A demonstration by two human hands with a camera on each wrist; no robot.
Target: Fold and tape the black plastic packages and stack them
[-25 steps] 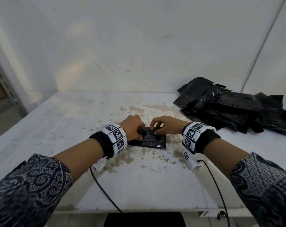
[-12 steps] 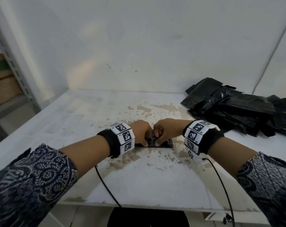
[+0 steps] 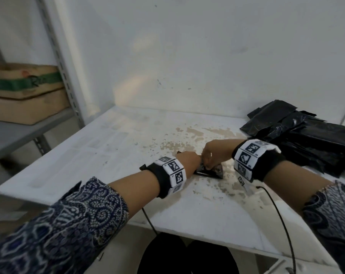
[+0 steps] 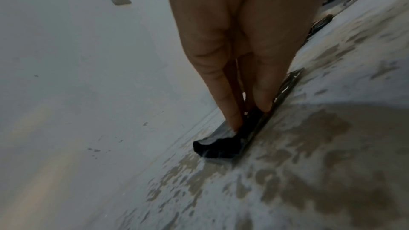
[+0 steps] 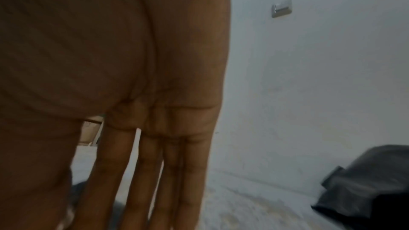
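Pressing straight fingers (image 4: 221,93) onto the glossy, crumpled black package (image 4: 221,146), left hand (image 3: 189,160) and right hand (image 3: 215,151) grip nothing.

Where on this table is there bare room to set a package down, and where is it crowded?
Crowded: the centre, where left hand and right hand work the folded package; the right side, under the black package pile. Free: the table's left half, out to its left edge; the strip between the hands and the wall; the near strip, crossed by cables.
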